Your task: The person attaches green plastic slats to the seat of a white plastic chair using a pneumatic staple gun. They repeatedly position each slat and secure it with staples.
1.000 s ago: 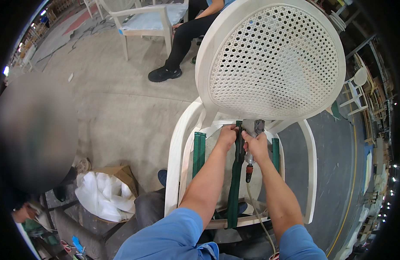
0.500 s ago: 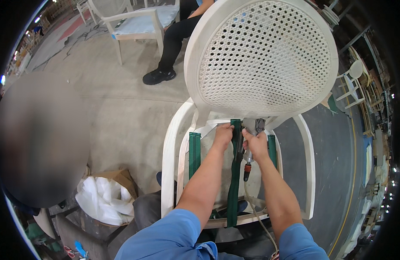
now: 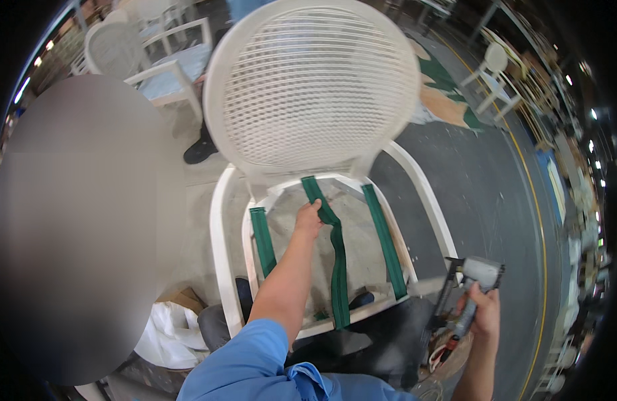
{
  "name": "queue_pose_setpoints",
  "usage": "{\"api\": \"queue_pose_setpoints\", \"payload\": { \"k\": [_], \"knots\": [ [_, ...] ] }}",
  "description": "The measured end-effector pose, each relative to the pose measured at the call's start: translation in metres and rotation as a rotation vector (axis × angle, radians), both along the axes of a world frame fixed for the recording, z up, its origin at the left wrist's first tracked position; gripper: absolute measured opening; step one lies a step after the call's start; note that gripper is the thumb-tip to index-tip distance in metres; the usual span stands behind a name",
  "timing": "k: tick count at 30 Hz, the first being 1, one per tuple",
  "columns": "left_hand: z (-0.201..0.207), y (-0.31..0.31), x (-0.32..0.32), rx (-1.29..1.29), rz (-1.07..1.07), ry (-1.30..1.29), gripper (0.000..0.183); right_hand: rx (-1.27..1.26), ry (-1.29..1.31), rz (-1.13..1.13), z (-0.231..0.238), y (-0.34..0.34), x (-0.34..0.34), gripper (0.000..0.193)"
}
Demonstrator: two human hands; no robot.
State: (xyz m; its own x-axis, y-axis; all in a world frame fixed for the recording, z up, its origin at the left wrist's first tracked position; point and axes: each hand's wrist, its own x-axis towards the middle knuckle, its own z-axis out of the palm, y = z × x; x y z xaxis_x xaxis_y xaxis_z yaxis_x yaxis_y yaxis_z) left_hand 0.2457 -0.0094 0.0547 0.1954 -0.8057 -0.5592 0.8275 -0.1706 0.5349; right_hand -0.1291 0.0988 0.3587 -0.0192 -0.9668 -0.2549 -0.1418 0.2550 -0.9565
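In front of me stands a white chair frame with a round woven cane-patterned backrest [image 3: 315, 93] and an open seat. A loose green webbing strap [image 3: 338, 274] runs from the seat's back rail over the front rail. My left hand [image 3: 308, 220] grips this strap just below the back rail. Two more green straps lie at its sides, a left strap [image 3: 263, 237] and a right strap [image 3: 385, 244], the right one reaching the front rail. Out beyond the chair's right front side, my right hand [image 3: 483, 313] is closed round the handle of a pneumatic staple gun [image 3: 481, 271], slightly blurred.
Beside my left knee sits a cardboard box with white plastic bagging [image 3: 171, 334]. Another white armchair [image 3: 178, 73] with a pale seat stands at the far left, near a person's black shoe [image 3: 201, 150]. A small white chair [image 3: 494, 77] stands far right.
My right hand has carried the staple gun from the seat's back rail out to the right and nearer me. My left hand stays on the middle strap, slightly lower. The view has shifted.
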Motion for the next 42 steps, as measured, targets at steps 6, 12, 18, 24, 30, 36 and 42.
{"api": "queue_pose_setpoints", "payload": {
  "k": [6,12,18,24,30,36,42],
  "knots": [
    [-0.005,0.053,-0.03,-0.017,-0.047,0.145,0.018,0.039,0.087,-0.412,0.012,0.058,-0.151,0.032],
    [0.028,0.121,-0.079,-0.023,-0.185,0.148,0.023,0.219,-0.03,-0.604,-0.043,0.119,-0.271,0.032],
    [0.061,0.162,-0.104,-0.094,-0.318,0.163,0.028,0.409,-0.278,-0.677,-0.122,0.146,-0.333,0.032],
    [0.092,0.167,-0.116,-0.244,-0.37,0.152,0.039,0.473,-0.397,-0.521,-0.17,0.14,-0.359,0.032],
    [0.084,0.21,-0.147,-0.168,-0.382,0.114,0.033,0.467,-0.036,-0.638,-0.174,0.139,-0.362,0.048],
    [0.05,0.3,-0.166,0.193,-0.401,0.097,0.044,0.396,0.764,-0.45,-0.172,0.139,-0.322,0.065],
    [0.047,0.282,-0.166,0.215,-0.428,0.167,0.046,0.416,1.079,-0.353,-0.161,0.152,-0.34,0.065]
  ]
}}
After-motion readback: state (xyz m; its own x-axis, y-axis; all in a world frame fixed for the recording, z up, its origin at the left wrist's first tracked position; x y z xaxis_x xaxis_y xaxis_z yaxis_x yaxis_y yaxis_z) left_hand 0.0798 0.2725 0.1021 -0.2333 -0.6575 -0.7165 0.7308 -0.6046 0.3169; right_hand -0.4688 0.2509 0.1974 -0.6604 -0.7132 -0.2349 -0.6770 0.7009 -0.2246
